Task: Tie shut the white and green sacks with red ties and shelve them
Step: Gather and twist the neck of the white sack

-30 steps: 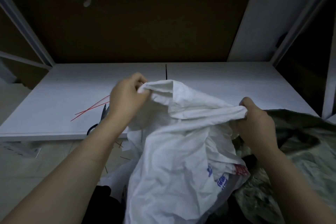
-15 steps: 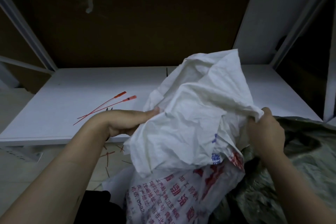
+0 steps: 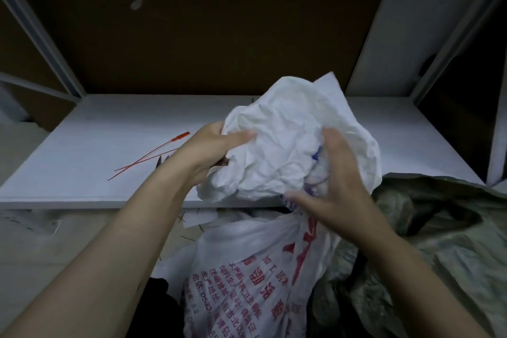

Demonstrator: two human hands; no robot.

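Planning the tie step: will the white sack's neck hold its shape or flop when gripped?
Likely floppy: the white sack top is crumpled into soft folds between the left hand and right hand. Probably light; it bunches easily. The woven surface may be somewhat slippery.

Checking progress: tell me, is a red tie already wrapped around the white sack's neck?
No: the red ties lie loose on the white shelf, while both hands bunch the white sack.

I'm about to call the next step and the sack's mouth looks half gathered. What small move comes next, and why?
Probably close the right hand around the bunched top of the white sack. Its fingers are spread open against the fabric, while the left hand grips the other side. The red ties lie untouched on the shelf.
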